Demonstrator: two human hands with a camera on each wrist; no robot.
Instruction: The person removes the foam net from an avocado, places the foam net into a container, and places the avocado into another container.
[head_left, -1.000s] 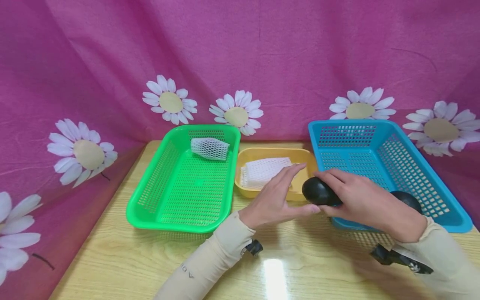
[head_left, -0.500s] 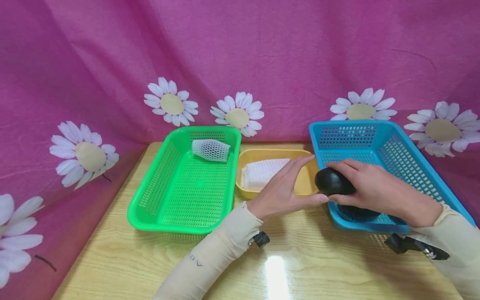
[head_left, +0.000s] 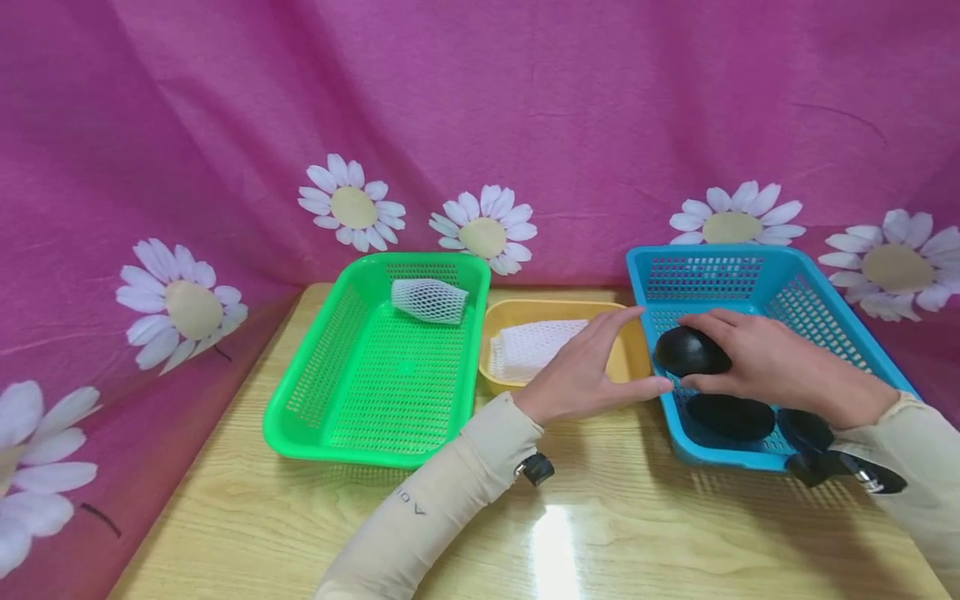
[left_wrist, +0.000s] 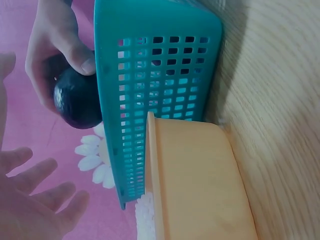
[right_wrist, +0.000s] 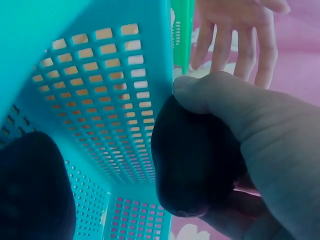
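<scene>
My right hand grips a glossy black, pear-shaped fruit over the left side of the blue basket. In the right wrist view the thumb lies across one end of this fruit, with fingers behind it. My left hand holds nothing; its thumb and fingers are spread, with the fingertips near the basket's left rim, apart from the fruit. Inside the basket lie another black fruit and a further black one, partly hidden by the right wrist.
Left stands a green basket with a dark-looking object in a white foam net sleeve at its back. Between the baskets, a yellow tray holds white foam net sleeves. A flowered purple cloth hangs behind the wooden table.
The right hand has carried the black fruit right and slightly back, from the basket's near-left rim to inside its outline. The left hand has followed slightly rightward. The basket's other fruits show more.
</scene>
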